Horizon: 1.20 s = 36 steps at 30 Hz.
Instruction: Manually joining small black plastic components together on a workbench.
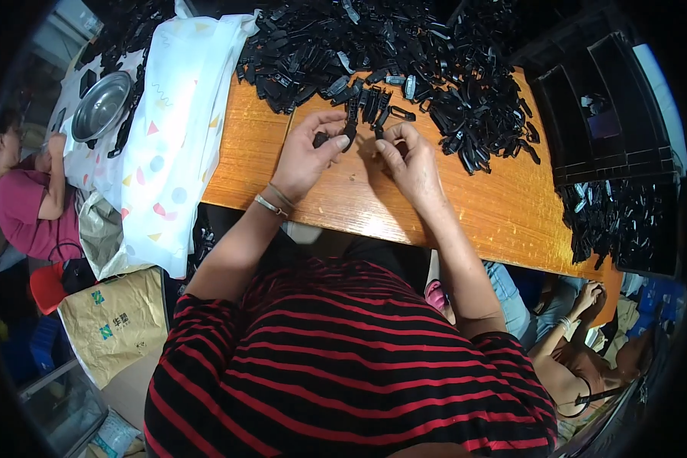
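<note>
My left hand (310, 153) is closed on a slim black plastic part (351, 122), held near upright between thumb and fingers. A darker rounded black end (320, 140) also shows within its curled fingers. Just to the right, my right hand (409, 157) pinches a small black plastic piece (379, 133) between thumb and forefinger. Both hands are above the wooden table (320, 200), a short gap apart. Beyond the fingertips lie a few black parts (374, 104) side by side and an open, loop-shaped black part (401, 113). The exact kind of these parts is too small to tell.
A large heap of black plastic parts (466, 91) covers the table's far side. At right stands a black bin (595, 107) with more parts before it. Patterned white sheeting (183, 130) and a metal bowl (102, 107) are at left. People sit at left (42, 195) and lower right (580, 366).
</note>
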Motion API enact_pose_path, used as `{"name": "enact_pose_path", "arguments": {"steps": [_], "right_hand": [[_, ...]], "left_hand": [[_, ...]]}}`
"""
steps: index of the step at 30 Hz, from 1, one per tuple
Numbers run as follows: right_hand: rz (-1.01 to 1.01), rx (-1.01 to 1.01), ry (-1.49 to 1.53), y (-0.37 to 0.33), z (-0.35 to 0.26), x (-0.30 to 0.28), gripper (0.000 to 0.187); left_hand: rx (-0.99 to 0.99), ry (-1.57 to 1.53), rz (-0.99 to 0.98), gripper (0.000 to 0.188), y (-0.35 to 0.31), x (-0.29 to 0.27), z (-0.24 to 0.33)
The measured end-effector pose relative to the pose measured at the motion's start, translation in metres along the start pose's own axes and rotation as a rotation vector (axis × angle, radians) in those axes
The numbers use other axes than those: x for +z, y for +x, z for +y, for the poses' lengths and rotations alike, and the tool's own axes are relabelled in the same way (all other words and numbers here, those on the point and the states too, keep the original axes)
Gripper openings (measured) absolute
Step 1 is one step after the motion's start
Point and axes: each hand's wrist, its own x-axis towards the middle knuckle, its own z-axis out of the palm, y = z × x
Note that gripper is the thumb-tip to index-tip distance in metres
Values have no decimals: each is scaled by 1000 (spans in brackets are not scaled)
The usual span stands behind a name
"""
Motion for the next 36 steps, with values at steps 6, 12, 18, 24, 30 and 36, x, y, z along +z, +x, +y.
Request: {"name": "enact_pose_path", "arguments": {"steps": [6, 12, 18, 24, 30, 36], "right_hand": [[69, -93, -10, -13, -31, 7, 27], [82, -190, -33, -15, -41, 7, 21], [93, -207, 16, -17, -38, 14, 22], [123, -234, -8, -23, -32, 25, 21], [210, -318, -182, -34, -35, 35, 39], [0, -174, 23, -48, -33, 50, 44]], "left_hand": [[-104, -314, -30, 31, -12, 7, 0], [-58, -297, -39, 29, -14, 7, 4], [-41, -257, -28, 29, -18, 7, 5], [70, -98, -30, 28, -24, 11, 7], [207, -50, 29, 19, -31, 20, 1], [80, -109, -75, 20, -37, 13, 6]]}}
